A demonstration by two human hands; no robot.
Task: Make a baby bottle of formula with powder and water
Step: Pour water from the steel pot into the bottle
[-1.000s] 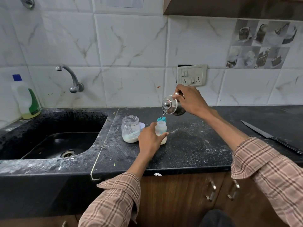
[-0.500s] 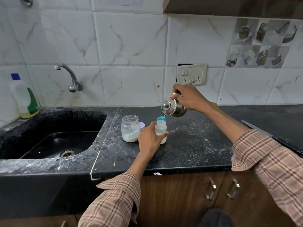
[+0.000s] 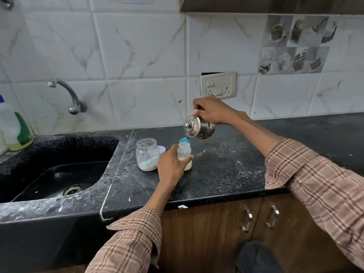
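Two hands work mid-counter (image 3: 226, 174), with bare dark stone open to the right and the sink (image 3: 59, 174) edge just left of the jar (image 3: 147, 154). The bottle (image 3: 184, 152) stands upright beside the jar, translucent with a teal rim, pale at its base. The left hand (image 3: 171, 166) wraps it closed. The right hand (image 3: 211, 110) grips a tilted steel kettle (image 3: 199, 128), spout over the bottle's mouth. White powder lies in the jar's bottom.

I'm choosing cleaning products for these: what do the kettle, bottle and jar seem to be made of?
Kettle: polished steel by its look, with mirror-like reflections on lid and body.
Bottle: probably translucent plastic, cloudy and matte; its teal rim looks like plastic too.
Jar: clear and glossy, glass or hard plastic; the picture cannot settle which. White powder lies in its bottom.
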